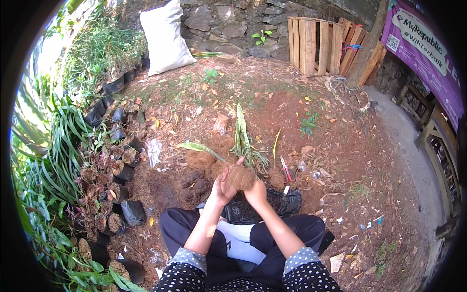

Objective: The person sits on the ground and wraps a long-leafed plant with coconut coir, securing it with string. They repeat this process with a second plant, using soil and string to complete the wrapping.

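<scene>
Between my two hands is a round ball of brown coconut fibre (239, 176), with a pale-edged green leaf (199, 147) sticking out toward the upper left. My left hand (223, 188) cups the ball's left side, its palm partly visible. On the right side, my right hand (256, 193) grips the ball with curled fingers. Loose coconut fibre (204, 158) lies just beyond. Snake plant leaves (241, 127) rest on the soil there. Red-handled scissors (288, 173) lie to the right, beside a smaller fibre ball (276, 177) with a thin yellow leaf.
Black plastic (240, 211) lies before my crossed legs, dark clumps (195, 184) to its left. Potted plants in black bags (134, 212) line the left side. A white sack (164, 40) and wooden crate (315, 47) stand by the stone wall (233, 29); a purple banner (423, 47) hangs right.
</scene>
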{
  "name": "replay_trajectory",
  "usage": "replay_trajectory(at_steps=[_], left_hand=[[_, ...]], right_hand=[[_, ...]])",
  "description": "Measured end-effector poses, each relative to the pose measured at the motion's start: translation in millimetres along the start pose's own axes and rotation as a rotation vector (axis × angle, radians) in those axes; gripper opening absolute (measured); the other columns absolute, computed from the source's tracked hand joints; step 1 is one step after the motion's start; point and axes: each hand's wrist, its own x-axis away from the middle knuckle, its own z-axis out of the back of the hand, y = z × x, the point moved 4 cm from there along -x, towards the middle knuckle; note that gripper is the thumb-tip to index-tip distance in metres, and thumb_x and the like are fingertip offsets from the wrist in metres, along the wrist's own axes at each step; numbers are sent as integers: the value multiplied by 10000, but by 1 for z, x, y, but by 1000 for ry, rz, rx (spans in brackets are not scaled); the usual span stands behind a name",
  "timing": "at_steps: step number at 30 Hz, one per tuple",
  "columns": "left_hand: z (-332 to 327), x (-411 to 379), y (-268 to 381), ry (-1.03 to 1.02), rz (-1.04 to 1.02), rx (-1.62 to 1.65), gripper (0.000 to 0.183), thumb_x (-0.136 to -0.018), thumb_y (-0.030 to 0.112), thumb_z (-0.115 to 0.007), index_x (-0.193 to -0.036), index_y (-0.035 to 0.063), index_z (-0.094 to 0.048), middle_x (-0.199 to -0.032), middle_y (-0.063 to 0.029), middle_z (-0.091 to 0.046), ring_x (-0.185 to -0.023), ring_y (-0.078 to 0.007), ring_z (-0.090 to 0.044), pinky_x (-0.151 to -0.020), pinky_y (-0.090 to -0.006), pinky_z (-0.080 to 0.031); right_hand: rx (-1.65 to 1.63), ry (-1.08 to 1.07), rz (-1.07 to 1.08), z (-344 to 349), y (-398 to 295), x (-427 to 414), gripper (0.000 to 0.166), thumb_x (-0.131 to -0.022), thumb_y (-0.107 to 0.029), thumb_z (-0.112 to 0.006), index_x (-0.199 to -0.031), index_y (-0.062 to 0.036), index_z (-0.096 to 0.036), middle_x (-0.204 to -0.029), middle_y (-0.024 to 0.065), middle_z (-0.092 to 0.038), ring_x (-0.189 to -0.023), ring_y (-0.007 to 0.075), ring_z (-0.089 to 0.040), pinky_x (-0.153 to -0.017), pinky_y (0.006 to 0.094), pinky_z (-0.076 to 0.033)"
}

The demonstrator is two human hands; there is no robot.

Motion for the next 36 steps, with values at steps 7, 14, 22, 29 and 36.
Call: replay_trajectory(at_steps=[7, 14, 22, 29, 36], left_hand=[[17, -1, -1, 164, -203, -199, 457, -954, 323, -326, -1348, 93, -315, -1369, -53, -342, -1245, -220, -318, -1051, -379, -221], [20, 6, 3, 462, -263, -376, 520, -941, 331, -387, -1357, 81, -199, -1352, -125, -322, -1229, -222, -335, -1012, -371, -288], [26, 8, -3, 416, -210, -449, 616, -933, 324, -410, -1383, 70, -75, -1396, -117, -235, -1253, -216, -300, -1018, -339, -273], [19, 10, -1, 348, -211, -391, 597, -951, 273, -378, -1381, 6, -61, -1389, -124, -270, -1269, -184, -287, -1052, -305, -223], [28, 2, 0, 348, -203, -392, 687, -942, 308, -393, -1379, -4, 35, -1411, -143, -231, -1290, -199, -264, -1056, -315, -218]], right_hand=[[23, -51, -121, -20, -12, 28, 199, -813, -180, -546, -773, 9, -591, -654, 213, -576, -640, 393, -576, -570, 450, -455], [-64, -131, -27, 3, -48, 30, 162, -840, -148, -531, -864, -4, -602, -711, 192, -602, -639, 353, -593, -557, 381, -452], [-247, -254, -89, 30, -47, -5, 134, -842, -55, -515, -895, 20, -614, -769, 108, -657, -692, 111, -608, -623, 250, -464], [56, -282, -14, 68, -55, -40, 177, -804, -195, -570, -884, -57, -647, -724, 143, -626, -657, 329, -599, -583, 390, -456], [5, -377, 205, 77, -52, -41, 156, -813, -157, -559, -872, -41, -644, -738, 133, -642, -638, 244, -621, -582, 334, -456]])
